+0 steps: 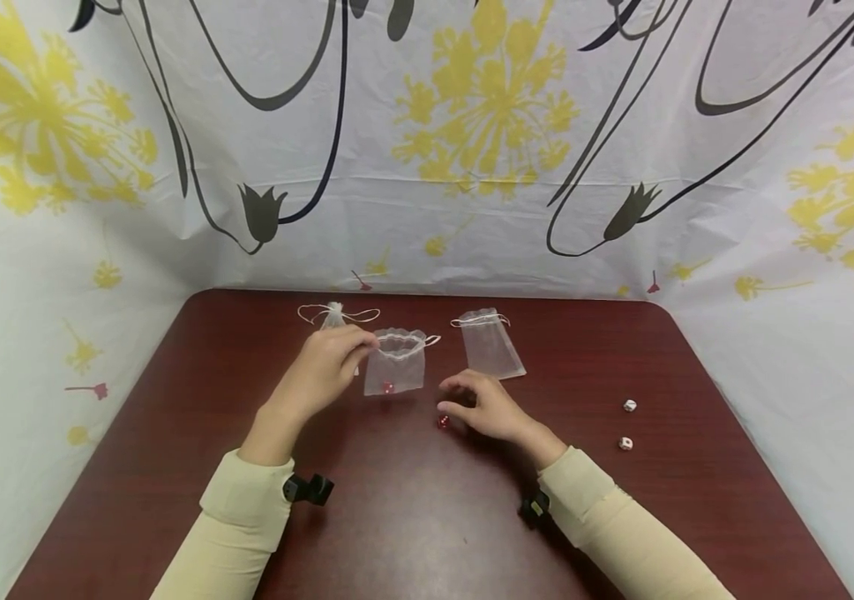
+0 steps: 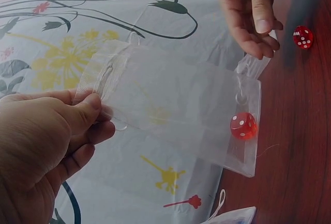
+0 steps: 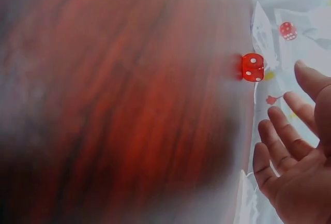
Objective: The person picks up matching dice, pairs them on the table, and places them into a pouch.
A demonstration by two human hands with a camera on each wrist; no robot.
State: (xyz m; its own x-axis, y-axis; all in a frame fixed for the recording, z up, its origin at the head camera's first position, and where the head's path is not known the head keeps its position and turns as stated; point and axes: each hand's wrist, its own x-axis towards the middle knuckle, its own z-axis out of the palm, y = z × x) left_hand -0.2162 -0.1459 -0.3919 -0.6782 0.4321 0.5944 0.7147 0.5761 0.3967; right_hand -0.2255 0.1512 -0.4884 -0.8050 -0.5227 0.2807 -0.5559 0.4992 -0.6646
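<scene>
My left hand [image 1: 325, 367] pinches the rim of a sheer white drawstring pouch [image 1: 412, 372] and holds it upright, its mouth gaping. A red die [image 2: 243, 125] lies at the bottom inside that pouch, seen through the mesh in the left wrist view. Just right of the pouch, a second red die [image 1: 444, 422] sits on the table. Over that die hovers my right hand [image 1: 490, 407], with fingers loosely bent and parted and nothing between them. In the right wrist view the loose die [image 3: 253, 68] shows apart from the fingertips.
Behind my left hand stands another drawstring pouch [image 1: 333, 317], gathered at its neck and partly hidden. A flat sheer pouch [image 1: 492, 346] lies beyond my right hand. Two white dice [image 1: 626, 443] rest toward the right on the dark red table [image 1: 412, 517]. A patterned cloth surrounds the far side.
</scene>
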